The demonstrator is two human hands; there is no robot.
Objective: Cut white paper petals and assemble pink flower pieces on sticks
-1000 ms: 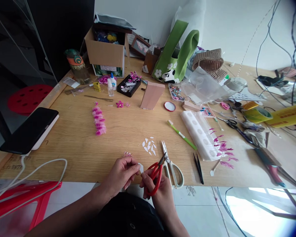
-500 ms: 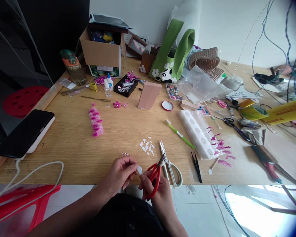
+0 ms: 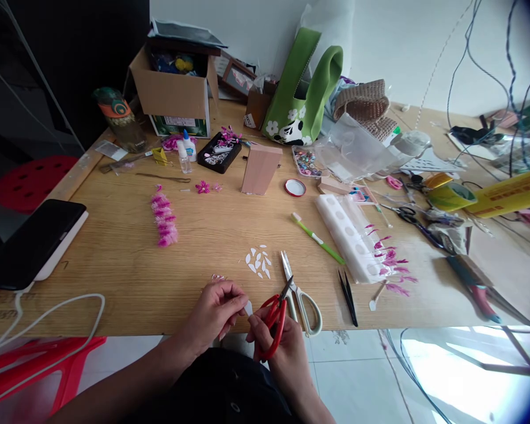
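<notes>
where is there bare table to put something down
Bare wood shows between the pink fluffy strip and the white cut pieces, with another patch between that strip and the black phone. It is crowded right of the green toothbrush and at the back by the green bag; white-handled scissors sit beside the right hand.

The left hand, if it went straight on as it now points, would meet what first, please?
Beyond the white cut piece it pinches, the left hand would probably meet the right hand first, which holds red-handled scissors; depth is unclear.
</notes>
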